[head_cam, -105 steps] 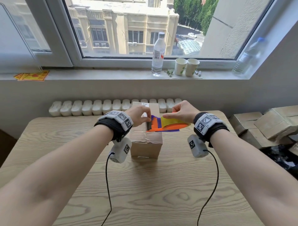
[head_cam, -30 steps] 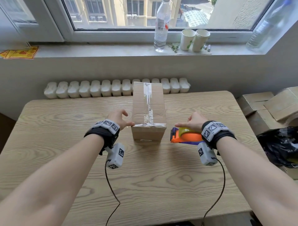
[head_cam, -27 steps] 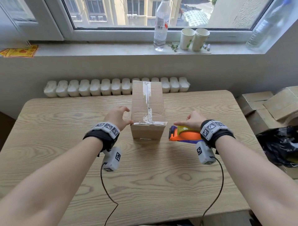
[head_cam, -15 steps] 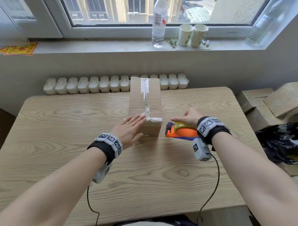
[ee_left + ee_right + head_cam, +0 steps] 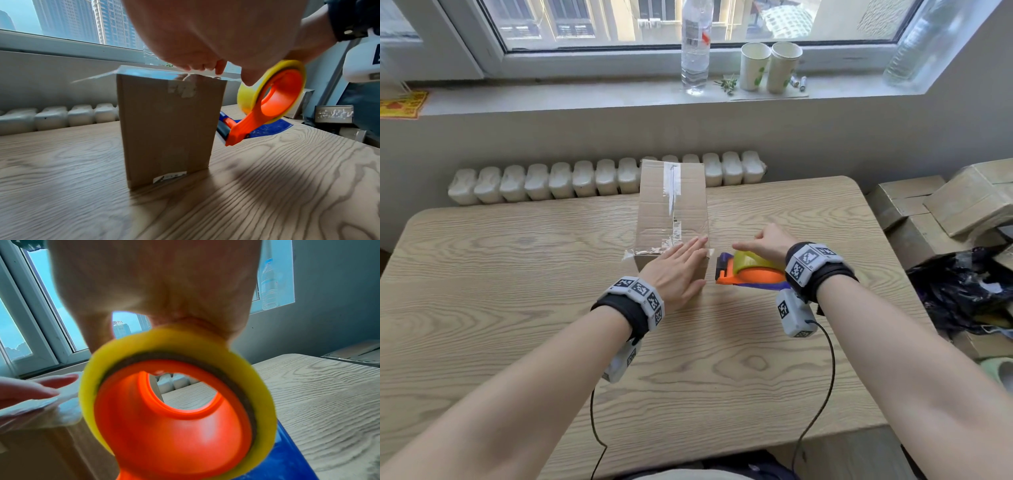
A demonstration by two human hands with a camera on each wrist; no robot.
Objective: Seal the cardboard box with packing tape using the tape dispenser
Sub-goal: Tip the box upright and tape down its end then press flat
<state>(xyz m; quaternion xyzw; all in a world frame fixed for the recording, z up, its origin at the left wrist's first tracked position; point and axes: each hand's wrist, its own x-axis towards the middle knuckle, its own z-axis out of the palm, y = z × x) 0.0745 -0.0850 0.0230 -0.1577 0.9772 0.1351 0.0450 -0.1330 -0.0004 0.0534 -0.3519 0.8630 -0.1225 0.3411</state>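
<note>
The right hand (image 5: 767,241) grasps the tape dispenser (image 5: 750,274) from above, fingers curled over the yellow roll of tape (image 5: 179,386) that sits on its orange hub. The dispenser hangs just to the right of the cardboard box (image 5: 673,212), its roller end pointing at the box's near right corner; whether it touches the cardboard cannot be told. Its blue plate lies low beside the table (image 5: 517,274).

The left hand (image 5: 676,270) lies flat with straight fingers on the near end of the box top, grasping nothing, pressing on the strip of clear tape (image 5: 671,236) there. In the left wrist view the fingertips (image 5: 219,71) rest at the top edge of the near face. A loose end of that strip sticks out past the box's left edge.

The box stands upright near the middle of the wooden table, long side running away from the person, a tape line along its top seam.

Farther off, a radiator (image 5: 585,178) runs behind the table. On the windowsill (image 5: 551,96) stand a water bottle (image 5: 695,51) and two paper cups (image 5: 770,66). More cartons (image 5: 945,202) are stacked to the right.
</note>
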